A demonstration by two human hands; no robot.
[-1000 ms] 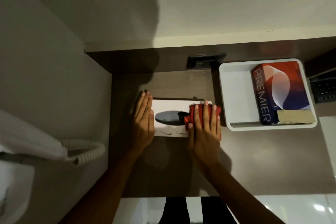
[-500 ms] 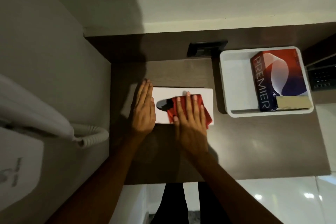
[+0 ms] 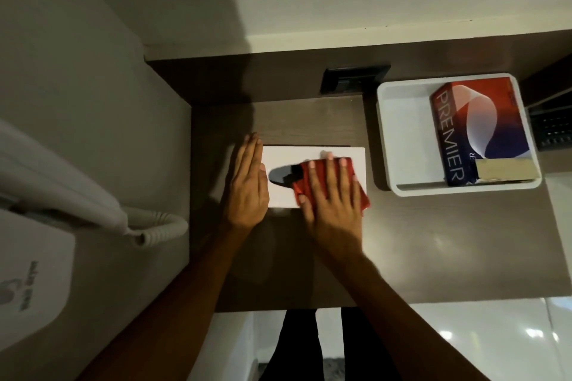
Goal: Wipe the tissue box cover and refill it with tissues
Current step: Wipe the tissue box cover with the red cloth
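Note:
A white tissue box cover with a dark oval slot lies flat on the brown counter. My left hand rests flat against its left end, fingers straight and together. My right hand presses a red cloth flat on the cover's right half, fingers spread; the cloth overlaps the slot's right end and hangs past the near right corner. A red and blue PREMIER tissue box lies in a white tray to the right.
A dark wall socket sits in the back panel behind the cover. A white wall-mounted hair dryer with coiled cord hangs on the left wall. A black device stands at the far right. The counter's front edge is near my body.
My right hand slid the red cloth left across the cover a second ago, then back toward the right and the near edge. My left hand stayed on the left end.

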